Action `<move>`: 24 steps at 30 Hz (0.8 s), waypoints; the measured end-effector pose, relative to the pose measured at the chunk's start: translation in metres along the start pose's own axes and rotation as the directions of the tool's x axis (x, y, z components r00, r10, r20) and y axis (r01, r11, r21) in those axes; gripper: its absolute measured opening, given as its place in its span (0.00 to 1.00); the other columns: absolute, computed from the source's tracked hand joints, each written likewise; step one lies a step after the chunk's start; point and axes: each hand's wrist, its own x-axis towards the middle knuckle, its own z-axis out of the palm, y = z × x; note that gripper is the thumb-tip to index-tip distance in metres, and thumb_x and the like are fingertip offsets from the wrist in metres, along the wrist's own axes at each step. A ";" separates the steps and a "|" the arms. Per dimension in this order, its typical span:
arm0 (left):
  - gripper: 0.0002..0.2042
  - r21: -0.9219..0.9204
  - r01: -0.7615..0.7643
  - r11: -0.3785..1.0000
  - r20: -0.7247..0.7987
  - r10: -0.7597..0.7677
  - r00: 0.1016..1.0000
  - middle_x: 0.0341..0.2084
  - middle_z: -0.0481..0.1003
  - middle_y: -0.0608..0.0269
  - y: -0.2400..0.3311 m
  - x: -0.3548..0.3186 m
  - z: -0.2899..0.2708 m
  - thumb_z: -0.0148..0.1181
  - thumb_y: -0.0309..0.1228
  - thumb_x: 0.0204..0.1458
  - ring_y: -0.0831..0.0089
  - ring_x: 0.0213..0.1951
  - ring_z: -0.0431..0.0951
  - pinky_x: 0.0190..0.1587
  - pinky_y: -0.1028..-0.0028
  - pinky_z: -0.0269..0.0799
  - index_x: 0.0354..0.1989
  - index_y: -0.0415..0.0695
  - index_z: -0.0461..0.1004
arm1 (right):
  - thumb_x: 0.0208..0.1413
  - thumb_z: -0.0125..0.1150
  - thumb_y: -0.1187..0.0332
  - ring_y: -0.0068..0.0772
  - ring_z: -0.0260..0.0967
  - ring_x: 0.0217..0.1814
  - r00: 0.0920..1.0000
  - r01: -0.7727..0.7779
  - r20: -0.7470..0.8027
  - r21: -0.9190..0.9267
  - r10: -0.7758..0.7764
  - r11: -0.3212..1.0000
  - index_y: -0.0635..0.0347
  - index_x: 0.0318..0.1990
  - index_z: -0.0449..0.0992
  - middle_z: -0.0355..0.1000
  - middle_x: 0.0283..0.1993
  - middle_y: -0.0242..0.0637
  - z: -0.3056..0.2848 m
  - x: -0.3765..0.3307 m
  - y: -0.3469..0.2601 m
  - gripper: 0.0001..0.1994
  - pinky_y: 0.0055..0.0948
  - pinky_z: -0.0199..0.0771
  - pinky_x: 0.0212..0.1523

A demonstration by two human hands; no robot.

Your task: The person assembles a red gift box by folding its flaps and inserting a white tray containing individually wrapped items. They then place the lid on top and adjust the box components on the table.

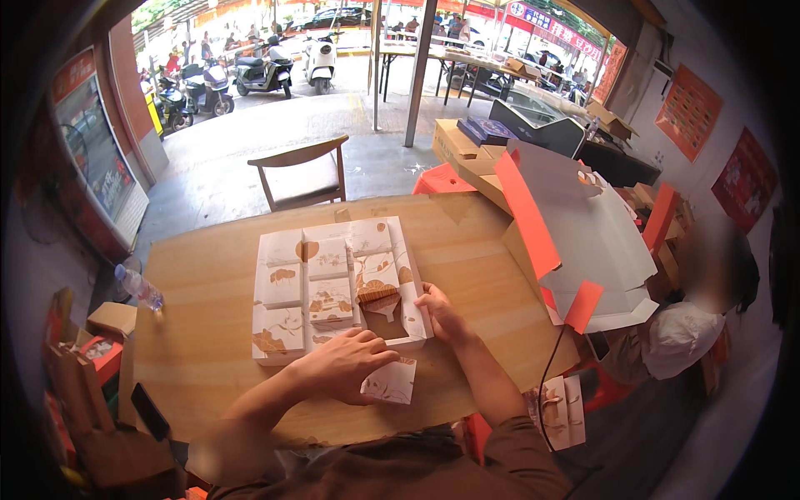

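On the wooden table lies a white gift box (pixel 412 287) with several compartments, most of them filled by small white cartons printed in gold and brown. The compartment at its near right is unfilled, and a brown-striped flap or carton edge (pixel 379 296) shows behind it. My left hand (pixel 350 360) is closed on a small white carton (pixel 392 382) just off the gift box's near edge; the fingers partly cover it. At the gift box's right wall, my right hand (pixel 442 312) grips the rim, thumb and fingers around it.
A large red-and-grey open box lid (pixel 583 225) leans over the table's right side, with another person (pixel 696 325) beyond it. A plastic bottle (pixel 138 287) stands at the left edge. Behind the table is a wooden chair (pixel 302 175); cartons (pixel 108 321) are piled at left.
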 end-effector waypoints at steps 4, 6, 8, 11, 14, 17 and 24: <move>0.37 0.041 0.068 0.997 0.013 -0.069 0.998 0.53 0.77 0.56 0.009 0.000 -0.004 0.80 0.48 0.45 0.56 0.58 0.76 0.65 0.57 0.69 0.64 0.49 0.75 | 0.61 0.61 0.70 0.30 0.74 0.56 0.997 0.054 -0.042 -0.118 -0.059 0.992 0.69 0.65 0.66 0.72 0.57 0.41 0.007 -0.007 -0.003 0.25 0.32 0.78 0.59; 0.37 -0.050 0.085 0.995 -0.013 -0.086 0.996 0.53 0.77 0.57 0.008 -0.004 -0.022 0.80 0.46 0.43 0.56 0.60 0.75 0.64 0.56 0.70 0.64 0.49 0.75 | 0.61 0.59 0.71 0.30 0.73 0.56 0.997 0.049 -0.048 -0.142 -0.056 0.989 0.68 0.65 0.66 0.72 0.57 0.40 0.013 -0.011 -0.004 0.25 0.30 0.76 0.60; 0.37 -0.053 0.142 0.988 -0.131 -0.148 0.980 0.56 0.76 0.55 -0.020 -0.008 -0.027 0.79 0.42 0.43 0.54 0.62 0.73 0.66 0.55 0.69 0.66 0.50 0.74 | 0.59 0.59 0.70 0.30 0.73 0.52 0.998 0.049 -0.020 -0.117 -0.052 0.992 0.66 0.65 0.66 0.72 0.55 0.39 0.012 -0.011 -0.003 0.25 0.30 0.78 0.56; 0.36 0.151 0.357 0.922 -0.304 -0.300 0.904 0.66 0.70 0.48 -0.068 -0.022 -0.028 0.73 0.34 0.46 0.50 0.69 0.68 0.73 0.55 0.65 0.68 0.46 0.73 | 0.57 0.58 0.69 0.31 0.76 0.44 0.998 0.060 0.039 -0.043 -0.058 0.997 0.64 0.64 0.65 0.72 0.48 0.38 -0.001 -0.002 0.002 0.26 0.31 0.83 0.45; 0.40 0.027 0.448 0.894 -0.260 -0.426 0.866 0.69 0.67 0.47 -0.100 -0.039 -0.018 0.73 0.34 0.41 0.45 0.71 0.66 0.74 0.51 0.64 0.70 0.47 0.70 | 0.56 0.56 0.69 0.31 0.76 0.40 0.996 0.080 0.042 -0.010 -0.079 0.997 0.63 0.64 0.66 0.72 0.46 0.39 -0.004 0.006 0.006 0.26 0.32 0.83 0.41; 0.41 -0.043 0.391 0.919 -0.270 -0.387 0.882 0.65 0.70 0.50 -0.114 -0.041 -0.017 0.73 0.34 0.39 0.45 0.66 0.70 0.71 0.52 0.67 0.68 0.46 0.71 | 0.56 0.56 0.69 0.32 0.75 0.37 0.995 0.091 0.026 0.012 -0.092 0.996 0.64 0.65 0.65 0.72 0.45 0.40 -0.003 0.007 0.010 0.27 0.32 0.83 0.38; 0.43 -0.133 0.337 0.932 -0.318 -0.362 0.876 0.58 0.72 0.51 -0.117 -0.041 -0.024 0.74 0.34 0.36 0.48 0.60 0.75 0.64 0.53 0.73 0.68 0.47 0.69 | 0.57 0.53 0.71 0.31 0.75 0.42 0.997 0.071 0.021 -0.069 -0.070 0.995 0.65 0.65 0.66 0.73 0.47 0.39 0.004 -0.003 0.001 0.26 0.31 0.82 0.44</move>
